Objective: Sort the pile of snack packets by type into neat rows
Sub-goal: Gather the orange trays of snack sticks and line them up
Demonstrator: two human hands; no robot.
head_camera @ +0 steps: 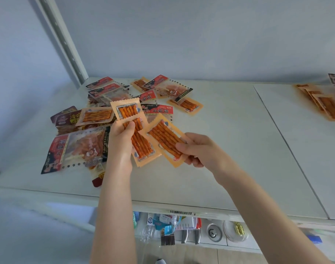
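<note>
Pinching the near end of one orange packet [162,140], the right hand [197,149] has only a corner grip; the left hand [121,138], thumb on top, clamps a loose fan [128,111] of the same kind. Slick film is the likely risk: the fan could slide apart and drop onto the pile [83,147] at nine o'clock (undoing the sort). The row [322,105] lies well apart at two o'clock, across the seam [277,121] in the table [220,178]. More orange packets [187,105] at twelve o'clock sit partly under red packs [162,84], so pulling them may scatter the pile.

Red-topped packet [157,111] – seemingly reads 小面筋
</note>
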